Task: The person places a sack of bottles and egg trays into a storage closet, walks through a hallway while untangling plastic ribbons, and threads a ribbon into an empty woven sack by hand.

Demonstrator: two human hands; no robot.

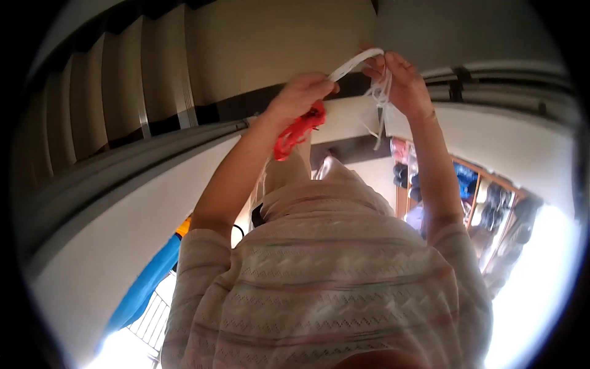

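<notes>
A white strip, like a flat cord or ribbon point(356, 63), runs between my two hands. My left hand point(302, 97) is closed, with fingers pinched on one end of it. Below that hand hangs a crumpled red bundle point(298, 132), thin and stringy; whether the palm grips it is hidden. At the right, my right hand point(402, 83) has its fingers bent around the other end of the white strip. Loose white loops and tails point(380, 101) dangle under the right hand. Both arms reach forward, away from my body.
Stairs point(123, 80) fill the upper left, beside a dark rail point(153, 154). Shelves with shoes and other items point(488, 206) stand lower right. A bright opening point(534, 295) is beyond. Blue cloth point(144, 283) hangs lower left near a metal rack point(153, 317).
</notes>
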